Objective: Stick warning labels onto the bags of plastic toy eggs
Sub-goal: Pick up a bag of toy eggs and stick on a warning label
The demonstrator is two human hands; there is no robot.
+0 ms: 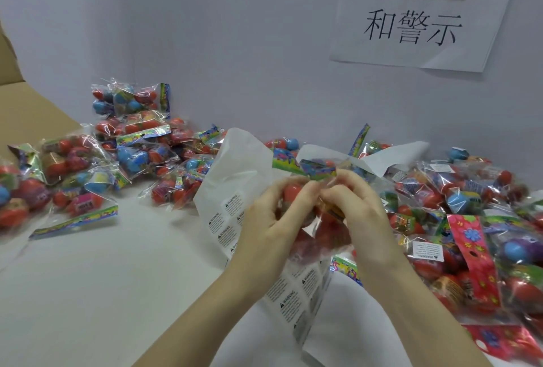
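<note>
White tabletop (88, 278) below a grey wall carried heaps of egg bags either side; between them lay the warning-label sheet (223, 219), and just above it one bag of toy eggs (320, 228), header card pointing away, was pinched by left hand (273, 219) and right hand (358, 214), fingers curled closed on it

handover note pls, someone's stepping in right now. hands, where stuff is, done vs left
Left hand and right hand: both grip one bag of eggs held over the label sheet. Whether a label is going on it right now is unclear.
Label sheet: lies curled on the table under the hands, many warning labels still on it.
Done: some bags in the right pile show a white label.
Left: the pile on the left shows no labels from here; probably still to do.
</note>
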